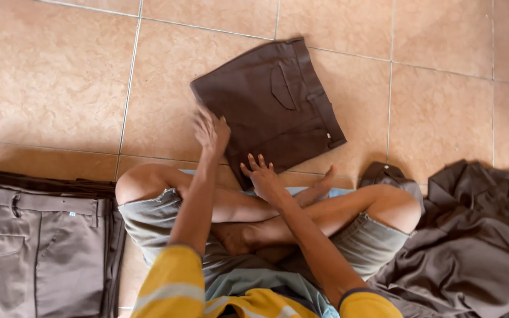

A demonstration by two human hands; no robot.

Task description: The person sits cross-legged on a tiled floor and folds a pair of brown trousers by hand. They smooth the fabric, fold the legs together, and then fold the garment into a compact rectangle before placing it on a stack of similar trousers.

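While the person sits cross-legged on the tiled floor [48, 76], folded dark brown trousers [269, 109] lie flat just beyond the knees. At the trousers' near left edge, the left hand [212, 131] rests with fingers loosely spread, blurred, holding nothing. At their near bottom edge, the right hand [261, 174] lies open, fingers splayed. Left of the trousers sits a stack of folded grey-brown trousers [36, 247]; right of them, a heap of unfolded brown garments [472, 241].

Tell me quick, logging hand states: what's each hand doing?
Left hand: open, blurred, on the folded dark brown trousers.
Right hand: open, fingers spread at the trousers' near edge.
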